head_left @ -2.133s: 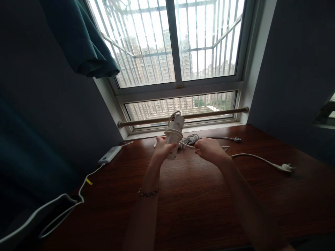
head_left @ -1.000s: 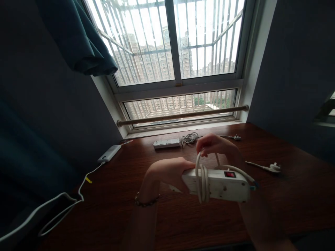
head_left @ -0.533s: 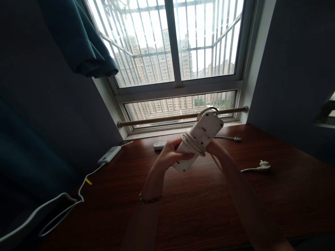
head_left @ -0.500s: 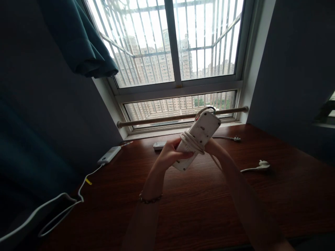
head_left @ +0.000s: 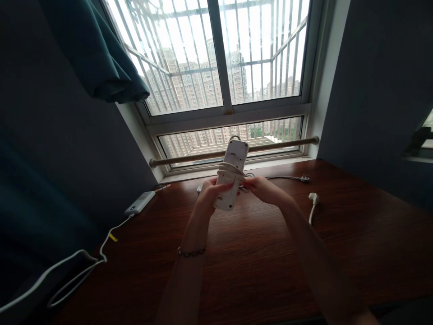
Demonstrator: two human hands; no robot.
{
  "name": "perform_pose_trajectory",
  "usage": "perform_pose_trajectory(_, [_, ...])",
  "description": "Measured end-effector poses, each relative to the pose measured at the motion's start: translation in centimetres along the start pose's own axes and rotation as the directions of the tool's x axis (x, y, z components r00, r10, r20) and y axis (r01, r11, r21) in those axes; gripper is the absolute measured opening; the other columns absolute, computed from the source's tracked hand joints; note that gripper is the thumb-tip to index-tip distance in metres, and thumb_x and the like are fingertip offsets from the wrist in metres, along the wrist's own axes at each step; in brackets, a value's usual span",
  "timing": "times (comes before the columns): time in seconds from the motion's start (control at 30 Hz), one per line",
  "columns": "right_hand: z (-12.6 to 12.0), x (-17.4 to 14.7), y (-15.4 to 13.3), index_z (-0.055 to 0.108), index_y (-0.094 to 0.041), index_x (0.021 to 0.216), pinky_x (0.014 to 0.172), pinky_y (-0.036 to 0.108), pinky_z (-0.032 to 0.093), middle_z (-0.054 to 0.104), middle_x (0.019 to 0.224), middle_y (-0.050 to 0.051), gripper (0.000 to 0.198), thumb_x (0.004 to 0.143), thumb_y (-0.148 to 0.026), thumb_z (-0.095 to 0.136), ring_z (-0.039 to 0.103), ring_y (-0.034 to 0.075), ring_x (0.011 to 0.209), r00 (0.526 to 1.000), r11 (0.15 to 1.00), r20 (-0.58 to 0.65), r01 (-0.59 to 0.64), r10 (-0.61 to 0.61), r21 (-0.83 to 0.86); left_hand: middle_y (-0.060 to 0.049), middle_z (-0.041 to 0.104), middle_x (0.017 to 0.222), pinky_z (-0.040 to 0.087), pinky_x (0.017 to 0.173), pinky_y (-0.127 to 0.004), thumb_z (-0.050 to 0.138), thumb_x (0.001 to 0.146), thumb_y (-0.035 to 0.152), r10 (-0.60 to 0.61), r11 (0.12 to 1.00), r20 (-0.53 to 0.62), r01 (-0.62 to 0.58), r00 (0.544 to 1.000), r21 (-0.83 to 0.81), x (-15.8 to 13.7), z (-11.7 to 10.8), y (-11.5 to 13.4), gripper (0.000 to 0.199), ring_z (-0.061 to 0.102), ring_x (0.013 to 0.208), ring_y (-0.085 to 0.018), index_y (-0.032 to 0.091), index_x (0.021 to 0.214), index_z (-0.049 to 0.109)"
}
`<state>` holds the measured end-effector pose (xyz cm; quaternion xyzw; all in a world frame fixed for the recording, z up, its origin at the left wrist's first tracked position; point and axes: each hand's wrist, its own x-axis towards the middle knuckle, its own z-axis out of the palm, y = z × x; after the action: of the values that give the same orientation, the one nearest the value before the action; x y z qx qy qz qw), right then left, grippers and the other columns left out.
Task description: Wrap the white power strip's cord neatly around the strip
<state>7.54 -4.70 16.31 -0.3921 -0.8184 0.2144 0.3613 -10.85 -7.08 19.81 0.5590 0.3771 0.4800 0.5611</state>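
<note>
My left hand (head_left: 210,192) grips the lower end of a white power strip (head_left: 232,174), held nearly upright above the wooden desk (head_left: 257,257). Several turns of its white cord (head_left: 230,169) circle the strip's middle. Just right of the strip, my right hand (head_left: 263,189) pinches that cord. The loose end trails to a white plug (head_left: 312,197) lying on the desk to the right.
A second power strip is mostly hidden behind my hands, with its cord and plug (head_left: 305,178) near the window sill. A white power bank (head_left: 140,202) with a white cable (head_left: 81,266) lies at the left. A rail (head_left: 189,158) runs along the window; a dark curtain (head_left: 98,58) hangs upper left.
The strip swung from lying flat and close to me to tilted, then nearly upright. More cord is wound on. The loose plug slid leftward across the desk toward my hands.
</note>
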Motion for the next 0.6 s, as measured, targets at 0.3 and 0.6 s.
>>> perform_pose_trajectory(0.3, [-1.2, -1.4, -4.3, 0.068, -0.015, 0.086, 0.065, 0.027, 0.040, 0.066, 0.090, 0.012, 0.015, 0.083, -0.020, 0.054, 0.062, 0.024, 0.082, 0.952, 0.791, 0.087, -0.192, 0.295, -0.581, -0.006, 0.067, 0.074, 0.047, 0.057, -0.029, 0.080, 0.054, 0.043, 0.054, 0.929, -0.142, 0.003, 0.988, 0.370, 1.6, -0.5, -2.4, 0.055, 0.065, 0.066, -0.022, 0.017, 0.089, 0.047])
perform_pose_trajectory(0.6, [-3.6, -3.6, -5.8, 0.071, -0.020, 0.081, 0.058, 0.028, 0.036, 0.068, 0.085, 0.009, 0.018, 0.076, -0.015, 0.055, 0.063, 0.024, 0.076, 0.912, 0.676, 0.020, -0.290, 0.410, -0.677, -0.004, 0.062, 0.071, 0.039, 0.056, -0.027, 0.069, 0.064, 0.049, 0.361, 0.488, -0.223, 0.021, 0.906, 0.873, 1.8, -0.6, -2.8, 0.047, 0.062, 0.069, -0.025, 0.022, 0.098, 0.050])
